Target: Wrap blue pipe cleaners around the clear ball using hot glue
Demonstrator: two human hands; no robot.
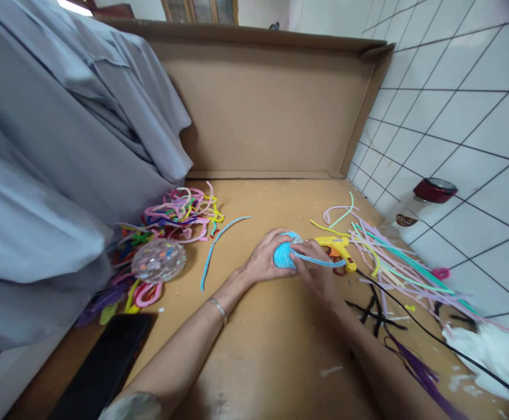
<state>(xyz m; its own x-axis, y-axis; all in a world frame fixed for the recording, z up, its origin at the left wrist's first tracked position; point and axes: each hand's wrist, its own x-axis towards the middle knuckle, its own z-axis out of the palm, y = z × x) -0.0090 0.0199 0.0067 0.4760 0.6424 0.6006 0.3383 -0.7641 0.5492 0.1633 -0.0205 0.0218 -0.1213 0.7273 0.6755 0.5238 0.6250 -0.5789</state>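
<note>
Near the middle of the table, my left hand (265, 256) is wrapped round a ball covered in coiled light blue pipe cleaner (283, 256). My right hand (316, 268) touches the ball's right side, its fingers pinched on a loose blue pipe cleaner (324, 261) that sticks out to the right. Just behind that hand lies a yellow glue gun (345, 252), its front part partly hidden. Another blue pipe cleaner (214, 245) lies curved on the table, left of my left hand.
At the left are a tangled pile of coloured pipe cleaners (180, 213), a clear ball (159, 261) and a black phone (105, 364). Straight pipe cleaners (405, 262), a black cable (438, 338), white tissue (491, 356) and a red-lidded jar (416, 207) are at the right. Cardboard (263, 105) stands behind.
</note>
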